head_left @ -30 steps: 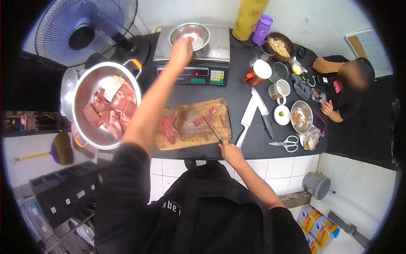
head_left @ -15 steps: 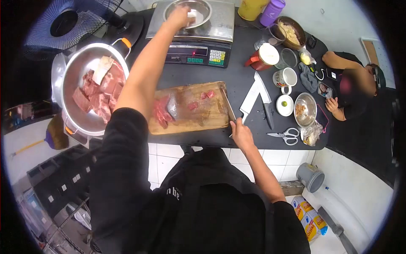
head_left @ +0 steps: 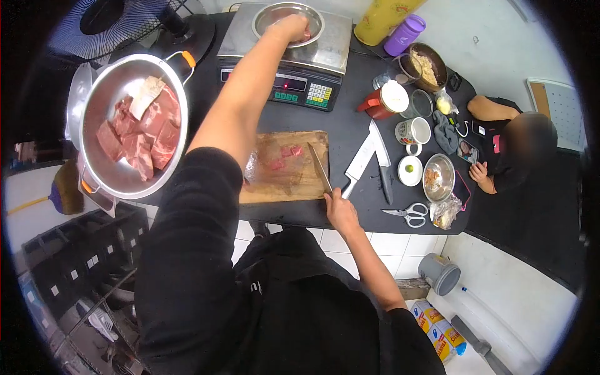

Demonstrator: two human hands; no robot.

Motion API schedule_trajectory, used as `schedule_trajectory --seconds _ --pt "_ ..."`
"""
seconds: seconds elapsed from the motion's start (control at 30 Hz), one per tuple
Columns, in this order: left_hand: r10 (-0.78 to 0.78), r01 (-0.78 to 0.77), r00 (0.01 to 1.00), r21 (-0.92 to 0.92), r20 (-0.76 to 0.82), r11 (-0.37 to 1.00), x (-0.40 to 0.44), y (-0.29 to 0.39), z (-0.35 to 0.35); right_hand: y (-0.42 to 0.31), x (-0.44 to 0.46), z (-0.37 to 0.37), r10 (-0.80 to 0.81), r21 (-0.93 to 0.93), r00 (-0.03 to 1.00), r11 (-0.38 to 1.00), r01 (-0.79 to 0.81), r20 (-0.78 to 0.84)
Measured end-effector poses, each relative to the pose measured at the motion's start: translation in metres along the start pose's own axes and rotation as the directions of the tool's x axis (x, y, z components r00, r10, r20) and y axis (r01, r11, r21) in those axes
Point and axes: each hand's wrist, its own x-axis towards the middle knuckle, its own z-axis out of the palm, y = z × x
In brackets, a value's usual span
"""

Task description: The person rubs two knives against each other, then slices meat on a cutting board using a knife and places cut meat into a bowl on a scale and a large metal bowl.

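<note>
My left hand (head_left: 292, 29) reaches into a steel bowl (head_left: 257, 24) on the scale (head_left: 328, 50). Its fingers are curled, and reddish meat (head_left: 304, 38) shows at their tips. My right hand (head_left: 342, 214) grips a knife (head_left: 319, 166) by its handle, with the blade lying over the right edge of the wooden cutting board (head_left: 300, 187). Small pieces of red meat (head_left: 291, 151) lie on the board. My left arm hides the board's left side, where more meat is mostly covered.
A large pot (head_left: 94, 100) of meat chunks stands at left. Right of the board lie a cleaver (head_left: 361, 159), another knife (head_left: 385, 175) and scissors (head_left: 412, 216). Beyond are a red jug (head_left: 375, 105), a mug (head_left: 409, 132) and a bowl (head_left: 439, 177). Another person's hand (head_left: 481, 175) rests near a phone.
My left hand has gone lower into the bowl, its fingers now curled by reddish meat. The view has shifted, and my left arm covers more of the board. The knife stays in my right hand.
</note>
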Motion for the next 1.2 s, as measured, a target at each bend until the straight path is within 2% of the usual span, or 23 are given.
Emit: schedule_trajectory --seconds 0.07,0.1,0.13,0.2,0.27,0.37,0.4,0.43,0.47,0.53,0.6,0.67,0.73,0.83,0.87,0.93,1.0,1.03,1.07,1.1,1.13,1.17,1.2 --pt "-0.053 0.054 0.998 -0.034 0.028 0.998 -0.009 0.006 -0.002 0.000 0.000 -0.002 0.006 0.022 0.999 1.000 -0.007 0.037" --pt "-0.034 -0.015 0.968 -0.193 -0.249 0.981 -0.020 0.010 -0.003 0.000 0.000 -0.004 0.005 0.021 0.999 1.000 -0.006 0.042" --pt "-0.059 -0.122 0.861 -0.319 -0.505 0.940 -0.034 0.017 -0.006 -0.001 -0.001 -0.004 0.001 0.023 0.999 1.000 -0.003 0.049" --pt "-0.232 0.003 0.813 -0.394 -0.535 0.919 -0.109 0.068 -0.026 0.000 -0.002 -0.001 0.011 0.039 0.998 0.999 -0.013 0.056" --pt "-0.177 0.022 0.937 -0.456 -0.301 0.890 -0.188 0.106 -0.004 -0.001 -0.002 0.002 0.019 0.057 0.998 0.998 -0.022 0.061" --pt "-0.215 0.212 0.976 -0.325 0.026 0.922 -0.273 0.137 0.076 -0.009 -0.001 0.004 0.003 0.087 0.996 0.996 -0.011 0.094" --pt "-0.271 0.261 0.962 -0.260 -0.004 0.930 -0.284 0.139 0.109 -0.010 -0.001 0.006 -0.011 0.084 0.995 0.996 0.003 0.097" --pt "-0.210 0.181 0.961 -0.166 -0.181 0.969 -0.294 0.145 0.126 -0.010 0.000 0.010 -0.015 0.082 0.998 0.997 0.010 0.057" --pt "-0.230 0.173 0.960 -0.308 -0.159 0.936 -0.294 0.149 0.138 -0.011 0.001 0.014 -0.027 0.078 0.999 0.997 0.025 0.023" --pt "-0.171 0.111 0.964 -0.274 -0.205 0.955 -0.297 0.152 0.151 -0.017 -0.001 0.019 0.019 0.071 1.000 0.997 -0.020 0.011" --pt "-0.134 0.133 0.991 -0.076 0.000 0.988 -0.298 0.154 0.144 -0.008 0.001 0.034 -0.078 0.054 0.994 0.995 0.083 -0.076" --pt "-0.158 0.136 0.985 -0.254 -0.068 0.958 -0.302 0.154 0.143 -0.019 -0.004 0.031 0.061 0.096 0.998 0.993 -0.062 0.015" --pt "-0.146 0.113 0.983 -0.254 -0.114 0.961 -0.306 0.149 0.139 -0.041 -0.014 0.020 0.148 0.141 0.985 0.977 -0.159 0.085" --pt "-0.180 0.067 0.935 -0.345 -0.306 0.936 -0.310 0.140 0.141 -0.052 -0.022 0.022 0.150 0.201 0.985 0.966 -0.164 0.081" --pt "-0.170 0.057 0.936 -0.345 -0.309 0.937 -0.308 0.135 0.141 -0.053 -0.022 0.022 0.156 0.203 0.985 0.965 -0.168 0.072" --pt "-0.462 0.226 0.871 -0.699 -0.166 0.679 -0.312 0.124 0.118 -0.053 -0.024 0.023 0.144 0.240 0.983 0.956 -0.168 0.114" --pt "-0.604 0.048 0.762 -0.910 -0.233 0.412 -0.323 0.101 0.093 -0.050 -0.023 0.030 0.157 0.260 0.983 0.949 -0.178 0.100" --pt "-0.631 0.003 0.701 -0.883 -0.333 0.469 -0.335 0.087 0.061 -0.037 -0.019 0.045 0.038 0.241 0.999 0.970 -0.031 -0.026" --pt "-0.519 0.102 0.626 -0.599 -0.582 0.794 -0.358 0.072 0.010 -0.024 -0.024 0.055 -0.068 0.199 0.987 0.975 0.096 -0.143" --pt "-0.608 0.071 0.641 -0.753 -0.469 0.655 -0.369 0.047 -0.011 -0.035 -0.036 0.043 0.031 0.238 0.999 0.971 -0.022 -0.036" --pt "-0.717 0.211 0.627 -0.820 -0.304 0.532 -0.381 0.031 -0.051 -0.053 -0.042 0.032 0.116 0.272 0.991 0.954 -0.129 0.064" --pt "-0.598 0.202 0.524 -0.593 -0.607 0.779 -0.384 -0.010 -0.067 -0.051 -0.044 0.035 0.110 0.250 0.993 0.961 -0.120 0.053" --pt "-0.557 0.188 0.515 -0.549 -0.651 0.815 -0.391 -0.055 -0.075 -0.050 -0.046 0.038 0.095 0.225 0.995 0.969 -0.102 0.042"
